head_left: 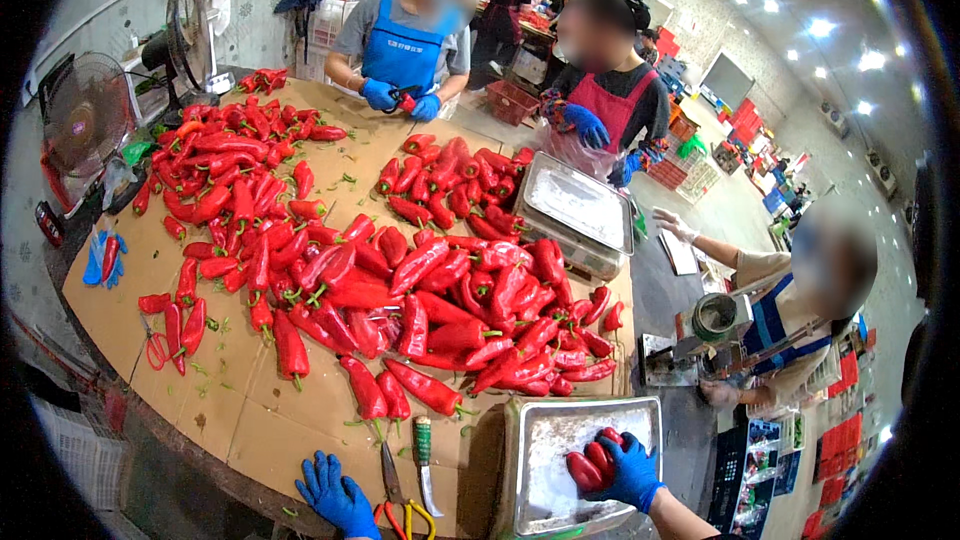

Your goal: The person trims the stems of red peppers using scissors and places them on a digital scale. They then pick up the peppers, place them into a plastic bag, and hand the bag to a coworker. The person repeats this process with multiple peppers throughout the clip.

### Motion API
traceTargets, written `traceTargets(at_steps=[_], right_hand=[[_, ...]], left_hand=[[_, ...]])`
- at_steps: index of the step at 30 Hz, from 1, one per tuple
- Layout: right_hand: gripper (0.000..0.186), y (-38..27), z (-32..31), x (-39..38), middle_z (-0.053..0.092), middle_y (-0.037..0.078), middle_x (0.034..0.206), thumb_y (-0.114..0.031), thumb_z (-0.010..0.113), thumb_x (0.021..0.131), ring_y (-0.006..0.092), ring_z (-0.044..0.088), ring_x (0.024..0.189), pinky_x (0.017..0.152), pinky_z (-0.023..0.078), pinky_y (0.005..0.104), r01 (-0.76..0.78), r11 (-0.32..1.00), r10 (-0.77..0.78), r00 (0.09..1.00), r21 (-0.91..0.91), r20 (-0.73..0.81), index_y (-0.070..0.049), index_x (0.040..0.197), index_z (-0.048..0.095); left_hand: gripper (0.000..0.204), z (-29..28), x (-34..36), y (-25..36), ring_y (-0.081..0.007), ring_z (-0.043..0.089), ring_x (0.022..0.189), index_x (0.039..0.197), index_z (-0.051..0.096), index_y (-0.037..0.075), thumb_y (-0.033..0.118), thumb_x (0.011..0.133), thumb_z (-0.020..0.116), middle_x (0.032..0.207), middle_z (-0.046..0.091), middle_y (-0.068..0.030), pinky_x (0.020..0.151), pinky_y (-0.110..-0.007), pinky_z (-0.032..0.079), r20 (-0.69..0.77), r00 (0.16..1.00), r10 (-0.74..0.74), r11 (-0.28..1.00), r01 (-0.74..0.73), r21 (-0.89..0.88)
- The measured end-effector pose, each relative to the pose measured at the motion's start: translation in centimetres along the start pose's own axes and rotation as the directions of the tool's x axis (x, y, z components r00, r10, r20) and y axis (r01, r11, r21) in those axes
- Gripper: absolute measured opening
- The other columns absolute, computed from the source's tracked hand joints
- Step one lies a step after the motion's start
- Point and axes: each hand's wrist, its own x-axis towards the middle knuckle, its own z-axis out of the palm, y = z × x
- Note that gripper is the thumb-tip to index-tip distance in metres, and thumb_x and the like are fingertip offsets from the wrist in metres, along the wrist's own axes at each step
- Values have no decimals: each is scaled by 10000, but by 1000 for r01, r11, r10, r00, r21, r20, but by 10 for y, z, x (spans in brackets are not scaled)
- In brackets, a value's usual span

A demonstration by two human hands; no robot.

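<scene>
My left hand [337,496], in a blue glove, lies with fingers spread on the cardboard-covered table near its front edge. Beside it are scissors [391,472] with red and yellow handles, and a green-handled knife [423,445] with a hooked blade. My right hand [632,472], gloved alike, is closed around a few red peppers [592,464] over the metal tray of a scale [540,493]. Whether those peppers touch the tray I cannot tell. Beyond both hands spreads a large heap of long red peppers [450,285] with green stems.
A second scale [580,198] stands at the table's far right. Red-handled scissors [156,349] and blue gloves [104,258] lie at the left, near two fans [88,115]. Across the table, a person in a blue apron [402,45] holds a pepper; others stand to the right, one beside a machine [715,318].
</scene>
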Motion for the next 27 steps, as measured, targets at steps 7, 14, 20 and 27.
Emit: traceTargets(at_steps=[7,14,20,27], right_hand=[[1067,-6,-5,9,377,206,1320,-611,796,400,467,333,1210,935,297,602,36,998,-34,999,-59,30,-206,1297,384],[990,-9,0,3,407,237,1252,-553,782,450,421,380,1164,895,303,583,50,997,-54,996,-66,-70,-207,1293,393],[941,-9,2,4,400,197,1258,-526,795,443,381,389,1153,874,296,579,63,998,-61,995,28,-76,-275,1266,414],[959,-20,-25,22,448,222,1212,-388,834,437,409,461,1097,892,398,494,231,970,-212,956,72,-201,-205,1278,411]], left_hand=[[399,5,-6,-2,-329,334,1287,1182,542,79,78,792,460,1348,440,-121,1071,-538,130,-30,999,35,997,-33,67],[395,10,-5,-2,-316,346,1279,1180,548,78,89,796,460,1343,449,-106,1073,-524,138,-56,998,38,996,-33,88],[395,8,-5,-2,-304,348,1278,1166,559,85,78,779,481,1340,456,-97,1072,-514,148,-72,997,29,997,-24,69],[397,11,-4,2,-287,352,1276,1161,562,87,79,769,501,1341,456,-82,1073,-502,157,-86,996,12,998,-6,66]])
